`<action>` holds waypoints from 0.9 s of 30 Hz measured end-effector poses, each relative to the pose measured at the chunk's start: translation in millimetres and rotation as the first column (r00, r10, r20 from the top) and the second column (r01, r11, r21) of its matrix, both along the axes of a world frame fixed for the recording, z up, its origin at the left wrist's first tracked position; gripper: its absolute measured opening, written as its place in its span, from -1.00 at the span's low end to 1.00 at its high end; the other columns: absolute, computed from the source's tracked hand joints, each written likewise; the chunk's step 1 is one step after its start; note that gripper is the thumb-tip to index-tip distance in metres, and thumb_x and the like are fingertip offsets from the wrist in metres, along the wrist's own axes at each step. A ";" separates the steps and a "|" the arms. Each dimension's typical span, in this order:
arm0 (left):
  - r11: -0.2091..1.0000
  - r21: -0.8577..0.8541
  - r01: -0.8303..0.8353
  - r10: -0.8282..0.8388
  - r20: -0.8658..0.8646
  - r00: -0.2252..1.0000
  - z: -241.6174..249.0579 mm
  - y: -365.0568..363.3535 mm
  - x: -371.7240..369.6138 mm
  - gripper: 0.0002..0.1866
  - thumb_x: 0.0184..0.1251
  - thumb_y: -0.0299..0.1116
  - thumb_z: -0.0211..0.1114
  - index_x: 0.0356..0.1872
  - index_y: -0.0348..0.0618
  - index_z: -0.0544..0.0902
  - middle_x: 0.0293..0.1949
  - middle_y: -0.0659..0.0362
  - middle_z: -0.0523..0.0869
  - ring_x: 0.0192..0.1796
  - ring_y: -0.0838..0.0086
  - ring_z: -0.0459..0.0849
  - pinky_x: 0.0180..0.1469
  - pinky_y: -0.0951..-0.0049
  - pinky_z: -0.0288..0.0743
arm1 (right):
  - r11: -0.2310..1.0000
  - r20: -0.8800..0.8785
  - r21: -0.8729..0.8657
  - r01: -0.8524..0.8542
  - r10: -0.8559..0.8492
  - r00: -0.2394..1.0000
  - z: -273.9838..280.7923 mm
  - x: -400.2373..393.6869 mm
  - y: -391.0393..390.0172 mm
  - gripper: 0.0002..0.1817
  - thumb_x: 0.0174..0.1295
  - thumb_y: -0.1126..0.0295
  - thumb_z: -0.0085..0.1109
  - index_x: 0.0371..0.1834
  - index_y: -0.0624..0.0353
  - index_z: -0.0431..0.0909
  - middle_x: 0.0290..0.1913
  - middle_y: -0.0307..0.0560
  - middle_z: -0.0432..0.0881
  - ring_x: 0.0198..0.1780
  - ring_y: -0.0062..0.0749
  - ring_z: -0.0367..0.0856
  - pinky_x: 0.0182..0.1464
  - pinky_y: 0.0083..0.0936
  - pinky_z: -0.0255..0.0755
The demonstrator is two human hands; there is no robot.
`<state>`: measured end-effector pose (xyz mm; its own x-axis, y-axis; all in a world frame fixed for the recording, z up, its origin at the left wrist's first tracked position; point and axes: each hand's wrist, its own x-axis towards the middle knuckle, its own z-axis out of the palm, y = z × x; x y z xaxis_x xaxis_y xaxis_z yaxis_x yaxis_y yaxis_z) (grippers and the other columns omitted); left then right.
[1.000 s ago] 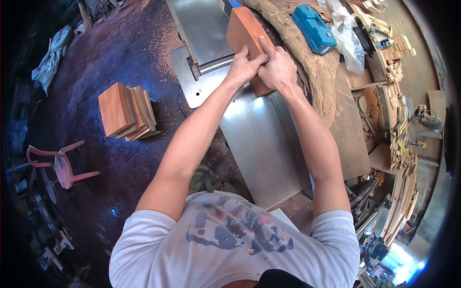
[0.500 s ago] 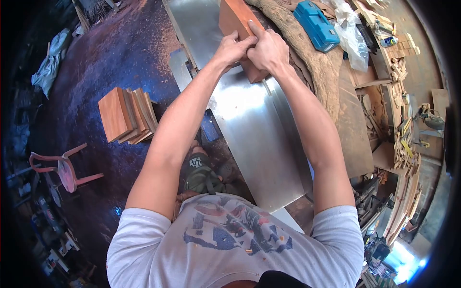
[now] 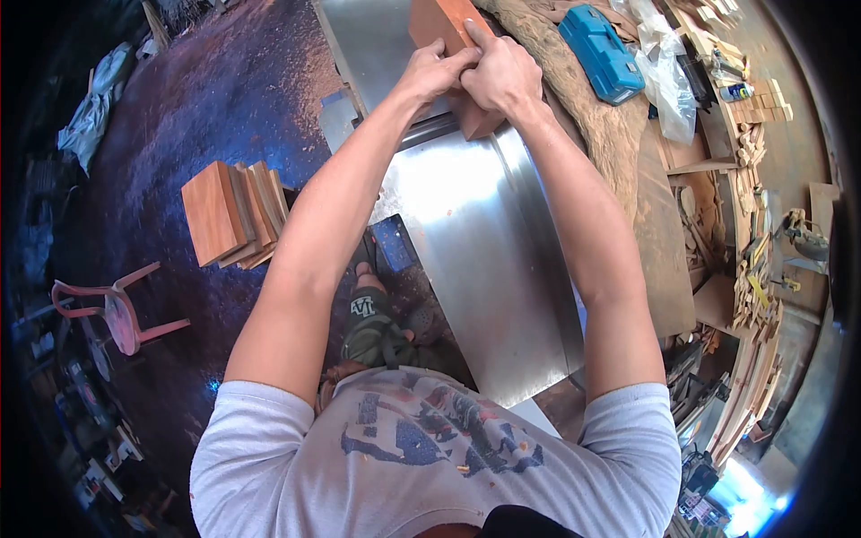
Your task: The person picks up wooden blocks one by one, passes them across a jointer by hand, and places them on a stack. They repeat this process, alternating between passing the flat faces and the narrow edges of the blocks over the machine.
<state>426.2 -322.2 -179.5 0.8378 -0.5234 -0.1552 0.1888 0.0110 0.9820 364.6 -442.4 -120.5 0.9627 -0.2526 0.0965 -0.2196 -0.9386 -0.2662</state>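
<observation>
A reddish-brown wooden board [image 3: 437, 21] stands on its narrow edge on the metal bed of a jointer [image 3: 489, 296], at the top of the view. My left hand [image 3: 435, 73] grips the board's near part from the left side, thumb towards its upper edge. Close beside it, my right hand [image 3: 504, 79] is wrapped over the upper edge, with a finger stretched along it. Both hands nearly touch each other. Just left of the board's near end, a dark slot [image 3: 429, 131] crosses the bed. The board's far end is cut off by the frame.
Several cut boards [image 3: 215, 215] are stacked at the left. A pink chair [image 3: 124, 314] stands on the shavings-strewn floor. Right of the jointer lie a rough wooden slab [image 3: 605, 134], a teal tool case [image 3: 601, 54] and plastic wrap [image 3: 665, 81]. Wood offcuts [image 3: 753, 242] line the right side.
The board and both hands have slid slightly forward along the jointer bed, away from me. More of the dark slot shows beside the board. The camera view has shifted a little.
</observation>
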 end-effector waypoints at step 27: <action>0.990 -0.065 -0.129 0.143 0.312 0.939 69.8 211.9 -141.9 -0.24 0.51 -0.12 0.43 0.55 -0.38 0.39 0.40 -0.14 0.64 0.44 0.19 0.63 0.47 0.25 0.50 | 0.994 -0.082 -0.014 -0.111 0.109 0.991 -6.7 107.2 -2.0 0.02 -0.01 0.27 0.50 0.66 -0.05 0.35 0.40 0.34 0.61 0.40 0.13 0.62 0.46 -0.18 0.48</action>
<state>284.3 -110.3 -109.7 0.9037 -0.4018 0.1481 -0.1360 0.0586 0.9890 471.9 -444.5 -127.1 0.9894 -0.1437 0.0204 -0.1350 -0.9628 -0.2339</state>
